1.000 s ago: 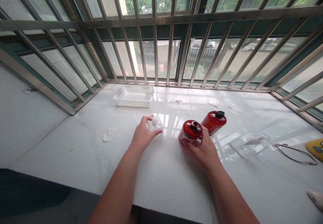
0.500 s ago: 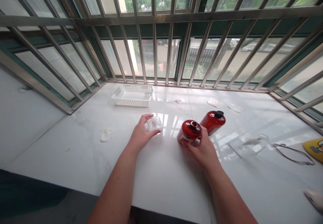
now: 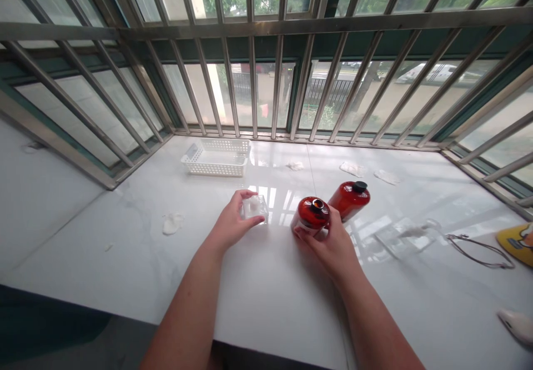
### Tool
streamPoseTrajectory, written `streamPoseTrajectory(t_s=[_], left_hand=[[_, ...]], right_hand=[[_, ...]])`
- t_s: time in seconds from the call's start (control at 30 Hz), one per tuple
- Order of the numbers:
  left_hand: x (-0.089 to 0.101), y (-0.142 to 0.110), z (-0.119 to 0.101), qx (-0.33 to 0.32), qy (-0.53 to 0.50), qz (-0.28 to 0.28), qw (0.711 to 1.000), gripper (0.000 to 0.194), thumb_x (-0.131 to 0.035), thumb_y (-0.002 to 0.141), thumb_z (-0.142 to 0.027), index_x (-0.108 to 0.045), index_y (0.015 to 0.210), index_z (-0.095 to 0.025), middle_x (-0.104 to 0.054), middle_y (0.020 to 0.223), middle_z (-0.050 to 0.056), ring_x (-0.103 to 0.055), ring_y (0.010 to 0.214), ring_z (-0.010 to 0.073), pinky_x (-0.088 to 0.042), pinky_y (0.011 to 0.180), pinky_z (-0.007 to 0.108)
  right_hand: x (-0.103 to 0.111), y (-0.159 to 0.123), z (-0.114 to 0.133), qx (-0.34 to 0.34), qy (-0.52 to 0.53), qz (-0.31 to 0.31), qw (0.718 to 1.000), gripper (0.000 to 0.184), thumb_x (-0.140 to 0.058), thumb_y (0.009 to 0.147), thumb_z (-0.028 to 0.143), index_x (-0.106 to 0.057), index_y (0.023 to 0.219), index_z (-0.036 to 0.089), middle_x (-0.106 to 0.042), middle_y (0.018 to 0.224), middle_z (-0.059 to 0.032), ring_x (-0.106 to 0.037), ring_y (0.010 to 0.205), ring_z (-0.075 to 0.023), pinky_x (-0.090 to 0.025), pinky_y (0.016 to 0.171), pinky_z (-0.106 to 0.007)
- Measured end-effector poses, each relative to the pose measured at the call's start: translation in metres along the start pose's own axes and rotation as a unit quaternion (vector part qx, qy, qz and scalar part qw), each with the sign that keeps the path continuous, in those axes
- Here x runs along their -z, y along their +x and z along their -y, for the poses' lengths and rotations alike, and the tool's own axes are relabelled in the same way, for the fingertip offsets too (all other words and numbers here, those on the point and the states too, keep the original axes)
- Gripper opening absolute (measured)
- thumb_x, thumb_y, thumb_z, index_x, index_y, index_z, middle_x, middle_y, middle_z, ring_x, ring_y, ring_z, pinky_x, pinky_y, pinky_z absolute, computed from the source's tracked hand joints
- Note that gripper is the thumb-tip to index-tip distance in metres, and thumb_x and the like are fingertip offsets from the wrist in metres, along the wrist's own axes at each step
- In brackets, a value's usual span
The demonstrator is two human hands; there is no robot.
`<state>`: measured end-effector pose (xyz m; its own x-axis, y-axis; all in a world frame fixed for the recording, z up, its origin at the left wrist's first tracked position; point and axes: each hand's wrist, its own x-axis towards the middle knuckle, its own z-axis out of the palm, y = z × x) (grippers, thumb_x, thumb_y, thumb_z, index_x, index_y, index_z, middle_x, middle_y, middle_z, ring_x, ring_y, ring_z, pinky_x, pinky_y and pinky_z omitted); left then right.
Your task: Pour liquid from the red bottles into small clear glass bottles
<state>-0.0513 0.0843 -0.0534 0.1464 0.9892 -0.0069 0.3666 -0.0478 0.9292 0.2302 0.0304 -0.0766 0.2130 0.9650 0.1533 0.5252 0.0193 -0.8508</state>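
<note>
The left hand (image 3: 228, 224) grasps a small clear square container (image 3: 255, 208) near the middle of the table, its fingers (image 3: 245, 194) curled over the far side. The container appears stiff and smooth; hold it by its flat faces, and treat it as fragile if it is glass. The right hand (image 3: 327, 243) clenches an uncapped amber bottle (image 3: 310, 214) around the body, the safer hold on a slick surface. A black-capped amber bottle (image 3: 347, 202) sits just beyond it. The glossy white marble table (image 3: 266, 286) carries a white plastic basket (image 3: 195, 161) at far left. Stainless window bars (image 3: 250, 92) run along the far edge.
</note>
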Motion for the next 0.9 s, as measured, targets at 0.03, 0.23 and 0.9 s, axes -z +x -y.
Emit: streamPoseTrajectory(t_s=[0.03, 0.23, 0.9], left_hand=[[0.0000, -0.0003, -0.0007, 0.003, 0.001, -0.002, 1.000, 0.057, -0.088, 0.085, -0.042, -0.062, 0.136, -0.035, -0.062, 0.157, 0.002, -0.062, 0.140, 0.0329, -0.049, 0.119, 0.047], [0.0000, 0.0014, -0.0020, 0.007, -0.018, 0.020, 1.000, 0.053, -0.087, 0.085, -0.043, -0.066, 0.132, -0.033, -0.066, 0.154, 0.003, -0.068, 0.130, 0.0319, -0.055, 0.109, 0.044], [-0.0061, 0.0012, 0.0017, 0.011, -0.023, -0.035, 0.999, 0.059, -0.095, 0.079, -0.036, -0.055, 0.123, -0.030, -0.065, 0.154, 0.008, -0.064, 0.137, 0.0312, -0.048, 0.116, 0.049]], right_hand=[[0.0000, 0.0001, 0.0000, 0.000, 0.000, 0.001, 1.000, 0.082, -0.086, 0.080, 0.060, -0.052, 0.148, 0.030, -0.068, 0.145, -0.0095, -0.068, 0.124, -0.0359, -0.057, 0.103, -0.051], [-0.0003, -0.0004, 0.0005, -0.002, -0.002, 0.002, 1.000, 0.082, -0.085, 0.080, 0.061, -0.052, 0.149, 0.031, -0.068, 0.144, -0.0077, -0.069, 0.124, -0.0348, -0.057, 0.102, -0.049], [-0.0012, -0.0002, -0.0013, 0.004, -0.007, 0.005, 1.000, 0.081, -0.085, 0.081, 0.061, -0.052, 0.149, 0.030, -0.068, 0.144, -0.0094, -0.068, 0.123, -0.0355, -0.057, 0.100, -0.050]])
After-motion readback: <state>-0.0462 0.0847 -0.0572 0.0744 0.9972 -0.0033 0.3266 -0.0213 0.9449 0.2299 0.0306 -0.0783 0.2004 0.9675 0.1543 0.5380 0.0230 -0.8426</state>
